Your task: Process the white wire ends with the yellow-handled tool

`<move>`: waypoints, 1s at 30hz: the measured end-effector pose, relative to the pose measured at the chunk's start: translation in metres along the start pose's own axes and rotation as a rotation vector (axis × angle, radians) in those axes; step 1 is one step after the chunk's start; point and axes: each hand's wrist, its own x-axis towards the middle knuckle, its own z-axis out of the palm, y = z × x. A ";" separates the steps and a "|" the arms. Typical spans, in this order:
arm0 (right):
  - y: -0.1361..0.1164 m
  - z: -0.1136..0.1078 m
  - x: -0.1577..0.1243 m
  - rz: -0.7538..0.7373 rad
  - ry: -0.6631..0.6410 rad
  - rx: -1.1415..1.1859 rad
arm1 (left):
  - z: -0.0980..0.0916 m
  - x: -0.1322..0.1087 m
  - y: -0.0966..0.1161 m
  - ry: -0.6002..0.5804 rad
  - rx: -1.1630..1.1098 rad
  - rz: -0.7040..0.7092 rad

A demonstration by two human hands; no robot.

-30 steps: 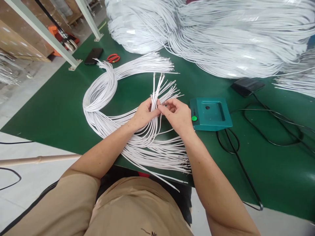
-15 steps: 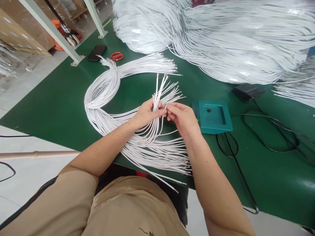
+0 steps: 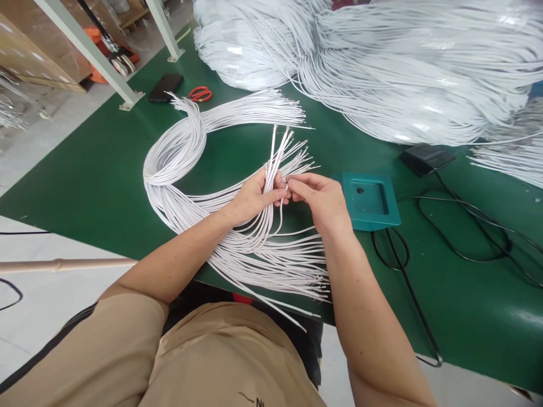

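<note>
My left hand is closed around a few white wires, whose tips stick up above the thumb. Close beside it, my right hand pinches with thumb and forefinger at the end of a single white wire, near the left fingertips. The exact tip is partly covered by the fingers. Under both hands a looped bundle of white wires lies on the green table. Its loose ends fan out to the right, some passing below my right forearm.
Large heaps of white wire cover the back of the table. A teal tray-like device stands right of my hand, with a black box and black cables beyond. Red-handled scissors and a dark flat object lie at the back left.
My right hand has shifted slightly to the right and turned a little, still pinching at the wire end. The left hand holds its wires in nearly the same place.
</note>
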 end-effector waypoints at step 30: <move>0.012 -0.003 -0.002 -0.587 -0.023 -1.166 | -0.014 0.005 0.001 -0.010 -0.169 -0.299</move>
